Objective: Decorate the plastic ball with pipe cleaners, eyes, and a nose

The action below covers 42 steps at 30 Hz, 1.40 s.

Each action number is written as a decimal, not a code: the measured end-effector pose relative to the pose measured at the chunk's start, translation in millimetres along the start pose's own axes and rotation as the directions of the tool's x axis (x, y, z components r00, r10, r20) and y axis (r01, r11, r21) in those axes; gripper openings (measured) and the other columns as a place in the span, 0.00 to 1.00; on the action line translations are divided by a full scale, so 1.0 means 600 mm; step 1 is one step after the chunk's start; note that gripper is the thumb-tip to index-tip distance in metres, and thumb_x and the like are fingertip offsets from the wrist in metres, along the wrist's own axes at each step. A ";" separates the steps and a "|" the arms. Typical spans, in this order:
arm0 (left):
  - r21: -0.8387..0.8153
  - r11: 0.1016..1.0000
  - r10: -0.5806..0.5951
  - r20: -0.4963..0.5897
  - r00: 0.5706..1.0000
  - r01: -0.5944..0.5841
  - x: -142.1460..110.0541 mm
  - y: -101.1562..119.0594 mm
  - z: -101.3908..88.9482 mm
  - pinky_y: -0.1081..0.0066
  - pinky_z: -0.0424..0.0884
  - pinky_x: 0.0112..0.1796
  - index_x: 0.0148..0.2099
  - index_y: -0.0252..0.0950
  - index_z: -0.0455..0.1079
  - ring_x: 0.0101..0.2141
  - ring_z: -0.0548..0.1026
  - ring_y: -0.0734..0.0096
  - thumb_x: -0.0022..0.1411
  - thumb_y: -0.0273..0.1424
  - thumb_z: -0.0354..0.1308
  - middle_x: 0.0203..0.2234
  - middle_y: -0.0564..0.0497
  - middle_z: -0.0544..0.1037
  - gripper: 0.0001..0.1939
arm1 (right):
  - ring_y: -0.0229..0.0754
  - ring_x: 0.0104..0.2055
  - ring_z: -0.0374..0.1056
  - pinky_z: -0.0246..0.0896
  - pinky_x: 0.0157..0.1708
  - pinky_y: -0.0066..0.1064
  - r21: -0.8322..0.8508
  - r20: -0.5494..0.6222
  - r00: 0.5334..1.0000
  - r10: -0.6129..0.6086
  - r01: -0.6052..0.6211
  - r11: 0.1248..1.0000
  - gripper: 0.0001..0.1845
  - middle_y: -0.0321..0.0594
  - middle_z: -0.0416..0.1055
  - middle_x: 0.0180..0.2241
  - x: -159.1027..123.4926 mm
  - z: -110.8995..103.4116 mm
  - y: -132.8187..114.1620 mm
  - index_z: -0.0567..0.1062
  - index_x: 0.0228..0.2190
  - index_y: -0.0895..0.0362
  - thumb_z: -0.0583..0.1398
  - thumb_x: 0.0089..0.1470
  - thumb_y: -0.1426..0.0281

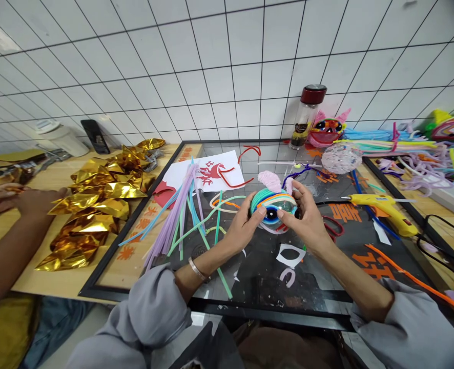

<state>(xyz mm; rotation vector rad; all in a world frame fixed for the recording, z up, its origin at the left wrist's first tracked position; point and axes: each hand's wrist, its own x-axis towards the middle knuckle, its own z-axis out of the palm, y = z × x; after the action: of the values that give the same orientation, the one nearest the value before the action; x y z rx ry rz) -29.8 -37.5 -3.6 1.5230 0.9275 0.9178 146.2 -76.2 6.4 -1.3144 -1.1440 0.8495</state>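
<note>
Between my two hands is a pipe-cleaner animal head [272, 199], a clear round body partly covered with turquoise, orange and blue strands. It has pink ears [269, 180] and big black-and-blue eyes [271, 213]. My left hand [244, 224] grips its left side, the thumb by one eye. My right hand [307, 219] is closed around the right side, its thumb close to the other eye, which is partly hidden. Just below on the dark glass lie a white paper scrap [290, 255] with an oval hole and a short curved pale pink piece [287, 278].
Purple, blue and green pipe cleaners [173, 215] lie left, beside white paper with a red print [173, 177]. A yellow glue gun [388, 211] rests right. Behind stand a bottle [306, 115] and a finished pink head [327, 128]. Another person's arm [19, 236] is near gold foil [96, 210].
</note>
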 end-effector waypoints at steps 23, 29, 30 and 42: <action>0.018 0.998 0.058 -0.025 0.998 -0.058 -0.001 0.001 0.002 0.56 0.60 0.62 0.64 0.36 0.58 0.59 0.67 0.53 0.67 0.48 0.55 0.60 0.40 0.68 0.31 | 0.55 0.62 0.63 0.58 0.62 0.52 0.009 0.002 0.998 -0.063 0.063 0.998 0.45 0.49 0.64 0.61 0.001 0.000 0.014 0.61 0.61 0.49 0.70 0.47 0.53; 0.023 0.998 0.058 -0.037 0.998 -0.057 -0.003 -0.001 0.000 0.55 0.60 0.62 0.64 0.36 0.59 0.59 0.67 0.53 0.67 0.48 0.54 0.60 0.40 0.68 0.30 | 0.54 0.62 0.62 0.57 0.63 0.51 0.038 0.046 0.998 -0.047 0.046 0.998 0.44 0.47 0.63 0.62 -0.001 -0.002 0.012 0.60 0.62 0.47 0.68 0.49 0.51; 0.020 0.998 0.056 -0.039 0.998 -0.055 -0.003 -0.001 0.000 0.55 0.60 0.62 0.64 0.36 0.58 0.60 0.67 0.53 0.67 0.48 0.54 0.60 0.40 0.68 0.31 | 0.54 0.62 0.62 0.57 0.63 0.51 0.038 0.043 0.998 -0.050 0.049 0.998 0.44 0.48 0.63 0.62 -0.001 -0.001 0.012 0.60 0.62 0.47 0.68 0.49 0.52; -0.002 0.999 0.054 -0.036 0.998 -0.054 -0.003 0.007 0.003 0.54 0.61 0.61 0.63 0.36 0.59 0.58 0.68 0.52 0.67 0.49 0.54 0.59 0.40 0.70 0.31 | 0.55 0.64 0.60 0.55 0.64 0.53 0.028 0.044 0.998 -0.054 0.053 0.998 0.43 0.47 0.62 0.63 0.001 -0.001 0.013 0.61 0.61 0.47 0.68 0.48 0.52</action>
<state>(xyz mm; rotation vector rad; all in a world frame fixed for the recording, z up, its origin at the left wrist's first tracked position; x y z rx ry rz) -28.4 -40.6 0.4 1.5396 0.9141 0.9881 147.9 -75.2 -1.4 -1.2430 -1.1937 0.8555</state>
